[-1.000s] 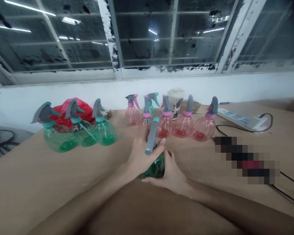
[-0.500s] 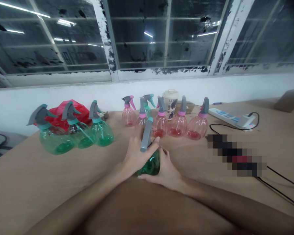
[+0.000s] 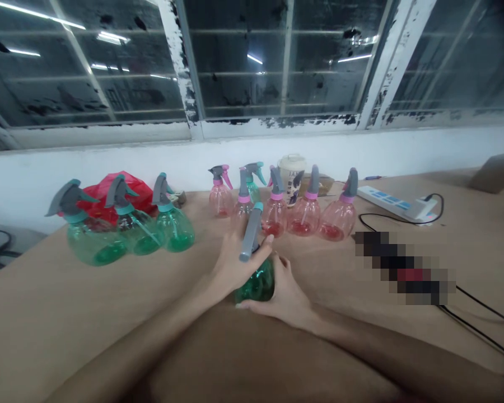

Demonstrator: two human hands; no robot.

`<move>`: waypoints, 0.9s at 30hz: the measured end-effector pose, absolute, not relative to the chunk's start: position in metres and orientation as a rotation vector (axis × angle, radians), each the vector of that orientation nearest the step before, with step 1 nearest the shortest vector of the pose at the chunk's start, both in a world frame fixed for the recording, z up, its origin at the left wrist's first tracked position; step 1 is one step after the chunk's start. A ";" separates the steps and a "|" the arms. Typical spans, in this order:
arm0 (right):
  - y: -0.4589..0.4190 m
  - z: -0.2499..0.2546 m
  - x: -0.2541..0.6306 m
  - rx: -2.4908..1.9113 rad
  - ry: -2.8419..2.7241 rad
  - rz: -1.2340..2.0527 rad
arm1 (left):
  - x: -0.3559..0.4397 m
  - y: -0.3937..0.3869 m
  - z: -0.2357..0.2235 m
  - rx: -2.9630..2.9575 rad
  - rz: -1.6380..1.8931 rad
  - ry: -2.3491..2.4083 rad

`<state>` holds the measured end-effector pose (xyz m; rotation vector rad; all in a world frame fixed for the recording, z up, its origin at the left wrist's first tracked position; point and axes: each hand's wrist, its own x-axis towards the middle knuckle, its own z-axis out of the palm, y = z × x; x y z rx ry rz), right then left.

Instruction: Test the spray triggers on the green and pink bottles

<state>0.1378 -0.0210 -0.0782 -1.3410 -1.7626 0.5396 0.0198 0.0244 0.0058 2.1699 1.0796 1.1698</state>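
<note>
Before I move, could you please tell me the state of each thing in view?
Held green bottle: sprayer head on, in both hands.
Left hand: grip at its neck.
Right hand: grip at its side.
Three green bottles: standing, heads on.
Five pink bottles: standing, heads on.
Rear teal bottle: head on, partly hidden.
Cup: upright, lidded.
Power strip: plug in.
Red bag: crumpled.

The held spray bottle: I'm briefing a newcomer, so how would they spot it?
On the table below the window, look in front of the pink bottles. The green spray bottle there is gripped by left hand and right hand; no other bottle is held.
</note>
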 end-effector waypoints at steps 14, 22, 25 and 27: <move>-0.018 -0.079 0.144 -1.305 -1.767 0.589 | 0.018 0.025 0.001 2.138 1.187 1.109; -0.020 -0.078 0.144 -1.311 -1.780 0.587 | 0.019 0.025 0.002 2.145 1.202 1.130; -0.022 -0.078 0.142 -1.298 -1.790 0.557 | 0.019 0.023 0.005 2.182 1.195 1.152; -0.022 -0.079 0.142 -1.288 -1.813 0.522 | 0.019 0.022 0.006 2.191 1.189 1.141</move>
